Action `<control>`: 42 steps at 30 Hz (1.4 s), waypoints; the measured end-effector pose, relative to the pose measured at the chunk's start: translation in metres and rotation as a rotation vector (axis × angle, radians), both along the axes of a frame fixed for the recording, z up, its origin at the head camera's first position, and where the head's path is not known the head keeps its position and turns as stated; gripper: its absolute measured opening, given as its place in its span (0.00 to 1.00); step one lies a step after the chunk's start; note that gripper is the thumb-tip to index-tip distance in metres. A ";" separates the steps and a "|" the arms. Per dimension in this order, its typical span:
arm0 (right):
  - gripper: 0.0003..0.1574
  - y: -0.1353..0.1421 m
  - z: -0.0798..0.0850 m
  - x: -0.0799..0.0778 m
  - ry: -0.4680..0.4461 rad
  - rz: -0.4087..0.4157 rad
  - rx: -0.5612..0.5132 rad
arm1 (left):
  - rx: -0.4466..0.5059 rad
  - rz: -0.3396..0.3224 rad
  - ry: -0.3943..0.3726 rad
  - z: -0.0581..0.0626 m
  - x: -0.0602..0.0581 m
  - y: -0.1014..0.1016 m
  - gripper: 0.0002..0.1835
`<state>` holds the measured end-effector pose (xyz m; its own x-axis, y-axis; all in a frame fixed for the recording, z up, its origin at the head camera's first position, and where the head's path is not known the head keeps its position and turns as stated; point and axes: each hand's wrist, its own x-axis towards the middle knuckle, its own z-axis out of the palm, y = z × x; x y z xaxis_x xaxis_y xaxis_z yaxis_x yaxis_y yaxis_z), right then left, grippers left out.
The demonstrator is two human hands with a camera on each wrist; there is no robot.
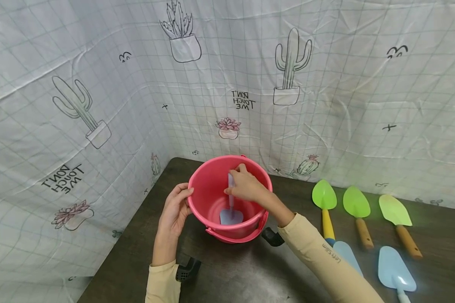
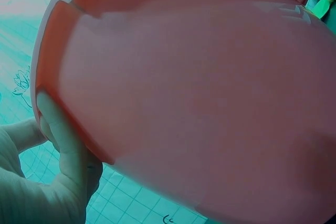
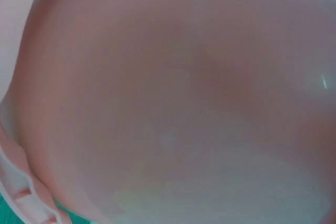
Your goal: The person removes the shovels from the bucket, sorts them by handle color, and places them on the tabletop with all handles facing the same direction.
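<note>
A pink bucket (image 1: pixel 246 234) stands on the dark table in the head view, its mouth tipped toward the camera. At its left rim, my left hand (image 1: pixel 173 209) grips the edge. The left wrist view shows the same left hand (image 2: pixel 63 166) with its thumb along the outer wall of the bucket (image 2: pixel 184 93). My right hand (image 1: pixel 246 184) reaches inside and pinches the pale purple handle of a toy shovel (image 1: pixel 231 216). The shovel's blue blade is down near the bucket's bottom. In the right wrist view the bucket wall (image 3: pixel 157 103) fills nearly everything, and the right hand is out of sight.
To the right lie green-bladed toy shovels: one with a yellow handle (image 1: pixel 327 223), two with brown handles (image 1: pixel 364 232). Nearer are a light blue shovel (image 1: pixel 394 269) and another blue blade (image 1: pixel 346 254), partly behind the right sleeve. A patterned cloth (image 1: pixel 227 75) hangs behind the table.
</note>
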<state>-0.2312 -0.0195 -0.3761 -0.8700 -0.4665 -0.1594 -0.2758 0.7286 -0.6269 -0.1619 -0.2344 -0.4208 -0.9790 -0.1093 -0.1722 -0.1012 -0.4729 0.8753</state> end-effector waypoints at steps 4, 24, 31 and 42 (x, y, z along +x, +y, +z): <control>0.40 0.001 0.001 -0.002 0.022 -0.005 0.025 | 0.002 0.005 0.000 -0.001 -0.002 0.003 0.09; 0.28 0.002 0.000 -0.011 0.082 -0.070 -0.016 | 0.003 0.014 -0.004 0.000 -0.012 0.005 0.08; 0.13 0.002 -0.004 -0.011 0.249 -0.091 -0.088 | 0.001 0.011 -0.010 0.000 -0.014 0.004 0.09; 0.07 0.004 -0.002 -0.010 0.079 0.043 -0.080 | -0.004 0.007 -0.006 -0.002 -0.014 0.004 0.09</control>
<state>-0.2415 -0.0158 -0.3785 -0.8574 -0.5120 -0.0521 -0.3565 0.6639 -0.6573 -0.1756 -0.2306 -0.4225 -0.9771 -0.1168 -0.1777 -0.1033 -0.4698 0.8767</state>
